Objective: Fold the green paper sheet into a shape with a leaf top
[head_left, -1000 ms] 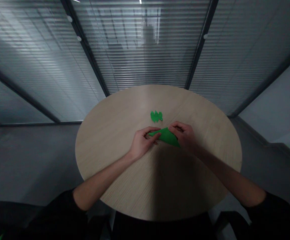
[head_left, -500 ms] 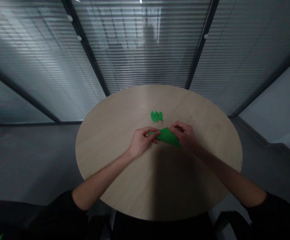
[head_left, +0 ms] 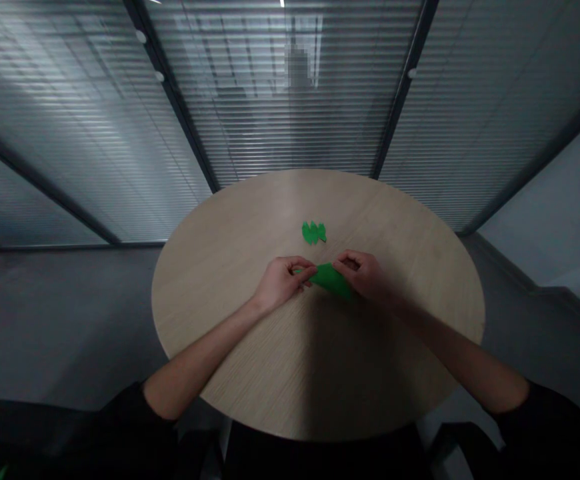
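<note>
the left hand [head_left: 283,283] is mostly closed, its fingers curled in and pinching the narrow left end of a folded green paper [head_left: 331,280]. the right hand [head_left: 365,277] is curled just as closely over the wider right end, so the paper lies between the two hands, with only a short stretch of green showing. it is held low over the table [head_left: 230,333], though i cannot tell whether it touches the surface. the likeliest trouble, as i judge it, lies in that double pinch: a pull from both hands could tear the paper, and a loosened grip could let the fold spring open or slip out of line.

just ahead of the hands, a small scalloped green paper shape [head_left: 313,233] lies flat on the pale wood-grain table — whether it is one piece or several, i cannot tell. far beyond the hands, past the round table's edge, stand glass panels with slatted blinds [head_left: 280,120].
</note>
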Tool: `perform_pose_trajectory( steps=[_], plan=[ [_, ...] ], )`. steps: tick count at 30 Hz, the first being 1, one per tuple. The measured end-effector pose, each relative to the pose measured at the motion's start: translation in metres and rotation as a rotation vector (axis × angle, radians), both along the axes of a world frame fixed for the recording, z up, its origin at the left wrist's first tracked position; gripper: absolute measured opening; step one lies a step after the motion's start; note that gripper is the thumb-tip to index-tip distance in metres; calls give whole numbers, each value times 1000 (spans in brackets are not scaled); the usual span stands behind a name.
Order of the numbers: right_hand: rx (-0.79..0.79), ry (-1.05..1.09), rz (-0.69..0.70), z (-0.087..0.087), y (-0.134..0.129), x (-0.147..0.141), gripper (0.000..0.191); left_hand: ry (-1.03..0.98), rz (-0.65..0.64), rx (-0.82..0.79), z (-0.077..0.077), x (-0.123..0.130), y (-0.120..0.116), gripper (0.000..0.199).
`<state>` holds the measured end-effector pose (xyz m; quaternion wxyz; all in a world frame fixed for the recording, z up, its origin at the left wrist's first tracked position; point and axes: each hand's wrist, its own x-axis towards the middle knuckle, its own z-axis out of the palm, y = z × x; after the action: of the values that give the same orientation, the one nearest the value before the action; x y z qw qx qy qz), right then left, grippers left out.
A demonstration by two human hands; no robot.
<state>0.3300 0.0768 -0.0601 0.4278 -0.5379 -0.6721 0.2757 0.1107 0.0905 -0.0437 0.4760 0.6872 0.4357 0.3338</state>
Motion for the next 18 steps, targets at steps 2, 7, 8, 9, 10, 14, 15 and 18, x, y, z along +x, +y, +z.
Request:
perform_pose_trajectory(
  steps=[2, 7, 8, 9, 10, 14, 15, 18],
  plan=[
    [1, -50, 18, -2, 1, 0, 22, 150, 4, 122, 0, -2, -1, 22],
    [8, -157, 20, -5, 3, 1, 23, 493, 126, 586, 0, -3, -11, 22],
    [9, -176, 20, -6, 3, 2, 23, 504, 116, 682, -1, -1, -14, 23],
    [10, -194, 23, -7, 4, 2, 23, 509, 61, 767, -4, 1, -17, 25],
    [10, -211, 28, -9, 5, 2, 23, 523, -18, 835, -7, 4, -21, 27],
    [14, -271, 55, -11, 6, 3, 22, 549, -167, 879, -22, 18, -38, 28],
    [16, -283, 56, -11, 6, 2, 21, 602, -186, 890, -25, 21, -41, 28],
    [23, -315, 49, -11, 6, 1, 20, 711, -225, 872, -28, 25, -48, 29]
  ],
)
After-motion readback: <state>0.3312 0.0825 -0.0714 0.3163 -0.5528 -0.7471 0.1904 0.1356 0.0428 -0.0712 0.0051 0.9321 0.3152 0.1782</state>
